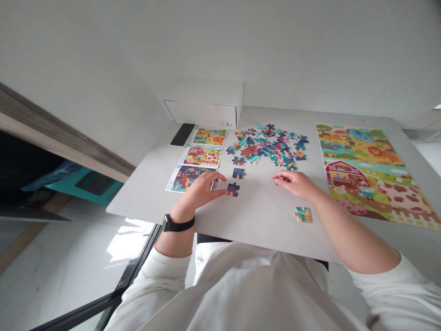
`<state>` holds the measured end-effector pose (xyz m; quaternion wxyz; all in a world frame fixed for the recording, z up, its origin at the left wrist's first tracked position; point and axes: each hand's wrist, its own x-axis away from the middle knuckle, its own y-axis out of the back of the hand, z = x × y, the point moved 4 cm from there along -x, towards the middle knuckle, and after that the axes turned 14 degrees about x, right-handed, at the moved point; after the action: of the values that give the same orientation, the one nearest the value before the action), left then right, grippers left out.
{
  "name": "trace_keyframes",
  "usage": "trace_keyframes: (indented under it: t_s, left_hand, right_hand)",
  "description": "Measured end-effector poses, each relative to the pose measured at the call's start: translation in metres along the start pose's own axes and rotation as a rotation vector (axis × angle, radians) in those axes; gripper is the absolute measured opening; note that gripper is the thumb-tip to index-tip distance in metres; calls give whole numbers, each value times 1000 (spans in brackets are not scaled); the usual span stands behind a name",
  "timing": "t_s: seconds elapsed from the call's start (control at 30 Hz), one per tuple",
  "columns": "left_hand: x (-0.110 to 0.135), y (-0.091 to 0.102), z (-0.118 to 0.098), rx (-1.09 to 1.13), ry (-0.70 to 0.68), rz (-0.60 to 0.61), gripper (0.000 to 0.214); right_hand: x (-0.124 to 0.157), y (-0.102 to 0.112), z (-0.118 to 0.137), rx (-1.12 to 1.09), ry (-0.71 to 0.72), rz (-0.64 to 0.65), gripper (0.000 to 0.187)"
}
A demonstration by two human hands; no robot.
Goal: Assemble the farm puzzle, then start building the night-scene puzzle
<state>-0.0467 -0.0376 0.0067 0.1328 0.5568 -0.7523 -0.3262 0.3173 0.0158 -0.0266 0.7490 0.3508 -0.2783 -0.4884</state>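
My left hand (201,189) rests on the white table (144,193), its fingertips touching a dark blue puzzle piece (233,189). A second dark blue piece (238,173) lies just beyond it. My right hand (295,182) lies on the table with the fingers curled, close to the near edge of the pile of loose puzzle pieces (268,145). Whether it holds a piece is hidden. A teal and yellow piece (303,214) sits beside my right forearm.
A reference sheet with three pictures (200,158) lies left of my left hand. A finished colourful puzzle (368,170) fills the right side. A white box (203,110) and a black phone (182,134) stand at the back.
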Motion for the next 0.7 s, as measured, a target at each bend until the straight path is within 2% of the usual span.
trace_keyframes:
  t_s: [0.2, 0.4, 0.7]
  left_hand:
    - [-1, -6, 1, 45, -120, 143, 27]
    - [-3, -9, 3, 26, -181, 154, 16]
    - [-5, -12, -6, 12, -153, 157, 15]
  right_hand:
    - [1, 0, -1, -7, -1, 6, 32]
    - [1, 0, 0, -5, -4, 10, 32]
    - [1, 1, 2, -2, -13, 14, 32]
